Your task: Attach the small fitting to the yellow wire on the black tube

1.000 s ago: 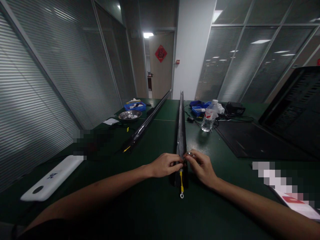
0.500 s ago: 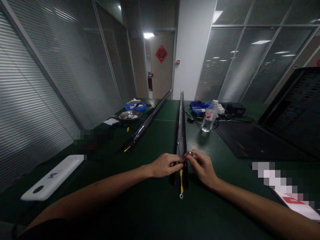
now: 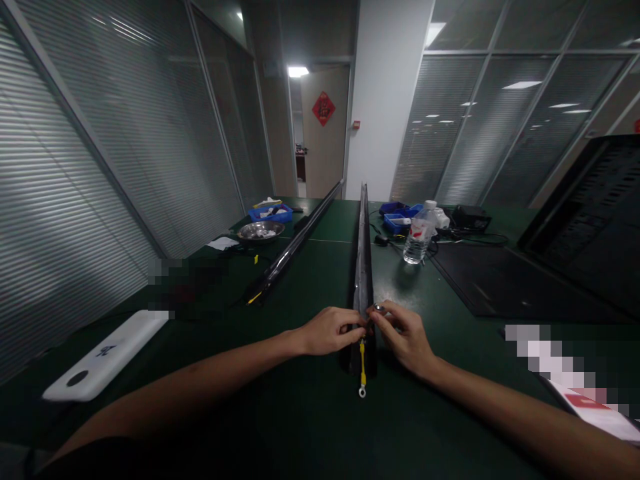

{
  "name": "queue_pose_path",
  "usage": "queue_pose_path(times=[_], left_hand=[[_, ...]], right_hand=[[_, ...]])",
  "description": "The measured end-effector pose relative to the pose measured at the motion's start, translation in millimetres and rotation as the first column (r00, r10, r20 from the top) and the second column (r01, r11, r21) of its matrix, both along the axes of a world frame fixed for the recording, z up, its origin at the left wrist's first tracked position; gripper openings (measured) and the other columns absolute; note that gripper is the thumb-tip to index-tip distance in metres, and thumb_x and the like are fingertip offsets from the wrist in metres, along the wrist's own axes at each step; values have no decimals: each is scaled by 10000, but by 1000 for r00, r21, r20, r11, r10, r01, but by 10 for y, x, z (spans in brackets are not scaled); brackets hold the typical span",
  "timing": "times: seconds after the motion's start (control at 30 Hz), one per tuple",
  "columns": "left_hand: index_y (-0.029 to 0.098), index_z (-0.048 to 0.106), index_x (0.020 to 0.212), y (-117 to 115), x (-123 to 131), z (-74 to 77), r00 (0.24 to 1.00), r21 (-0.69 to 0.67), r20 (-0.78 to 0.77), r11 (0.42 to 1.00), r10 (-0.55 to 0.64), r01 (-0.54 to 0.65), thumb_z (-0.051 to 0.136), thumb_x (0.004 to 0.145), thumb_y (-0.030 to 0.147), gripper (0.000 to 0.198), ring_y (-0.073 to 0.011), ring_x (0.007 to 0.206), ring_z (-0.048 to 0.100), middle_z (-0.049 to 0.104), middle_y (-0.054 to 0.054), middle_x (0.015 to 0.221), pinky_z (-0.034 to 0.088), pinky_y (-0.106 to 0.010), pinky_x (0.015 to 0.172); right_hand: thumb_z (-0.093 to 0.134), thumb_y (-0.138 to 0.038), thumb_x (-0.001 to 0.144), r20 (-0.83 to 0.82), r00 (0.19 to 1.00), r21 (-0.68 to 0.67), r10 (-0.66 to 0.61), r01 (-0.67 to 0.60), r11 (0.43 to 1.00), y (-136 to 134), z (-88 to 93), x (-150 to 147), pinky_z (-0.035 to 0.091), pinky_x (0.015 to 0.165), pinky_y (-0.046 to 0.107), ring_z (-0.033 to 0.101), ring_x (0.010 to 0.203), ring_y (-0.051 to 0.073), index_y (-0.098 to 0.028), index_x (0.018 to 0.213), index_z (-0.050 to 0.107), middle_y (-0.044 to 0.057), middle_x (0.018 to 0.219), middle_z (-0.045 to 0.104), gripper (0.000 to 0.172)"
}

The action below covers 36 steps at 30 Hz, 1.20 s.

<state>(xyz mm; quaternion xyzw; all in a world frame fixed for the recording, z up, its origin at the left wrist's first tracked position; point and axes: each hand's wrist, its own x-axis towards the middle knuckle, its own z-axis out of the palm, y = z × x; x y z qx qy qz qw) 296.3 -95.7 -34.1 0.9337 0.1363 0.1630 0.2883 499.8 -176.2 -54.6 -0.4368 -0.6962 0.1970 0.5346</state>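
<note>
A long black strip (image 3: 362, 253) lies lengthwise down the middle of the green table (image 3: 310, 413), running away from me. From its near end hangs a yellow wire with a ring terminal (image 3: 363, 373). My left hand (image 3: 327, 331) pinches the strip's near end from the left. My right hand (image 3: 403, 337) pinches it from the right, fingertips closed on a small shiny metal part at the strip's edge. The two hands' fingertips almost meet over the strip.
A second long black strip (image 3: 293, 250) lies to the left. A white flat device (image 3: 103, 357) rests near the left edge. A metal bowl (image 3: 260, 231), blue bins (image 3: 397, 219), a water bottle (image 3: 417, 239) and a black panel (image 3: 505, 280) sit farther back and right.
</note>
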Motion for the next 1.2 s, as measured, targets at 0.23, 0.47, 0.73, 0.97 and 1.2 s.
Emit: queue_pose_path(times=[0.23,0.47,0.73,0.97,1.2], left_hand=[[153,664,1036,6,0,-20,1000,1,9,1000,-4,4,500,1026,306,225,-143,763,585,638,-33,911,429,-228,701],[157,667,1037,5,-6,2,1000,-22,6,1000,2,-2,522,1022,357,247,-135,718,558,609,-17,871,406,-221,659],[157,657,1060,-6,-10,1,1000,-7,13,1000,-10,10,472,1048,322,248,-150,771,590,631,-32,918,432,-234,710],[163,639,1031,1,-9,-2,1000,12,11,1000,-17,17,453,1054,283,222,-168,860,621,640,-36,955,450,-239,765],[159,654,1028,1,-1,-4,1000,12,0,1000,0,0,476,1038,294,224,-156,790,606,647,-35,926,440,-233,716]], right_hand=[[566,-349,1005,22,1000,-32,19,-19,999,-17,63,-1,509,577,255,627,654,168,-187,928,689,37,783,658,217],[494,-402,1036,-52,993,-100,108,-113,989,19,53,16,425,457,229,518,476,113,-190,847,657,-7,694,574,327],[539,-403,1019,-77,996,-123,44,-53,991,6,34,0,422,442,222,525,484,115,-188,908,665,-4,690,598,273],[588,-374,995,-48,999,-78,12,-15,997,2,27,-5,494,516,230,637,637,156,-186,947,685,39,816,676,217],[565,-360,1008,-17,999,-75,27,-28,997,-1,67,-7,473,516,227,632,650,157,-184,924,677,41,806,667,225]])
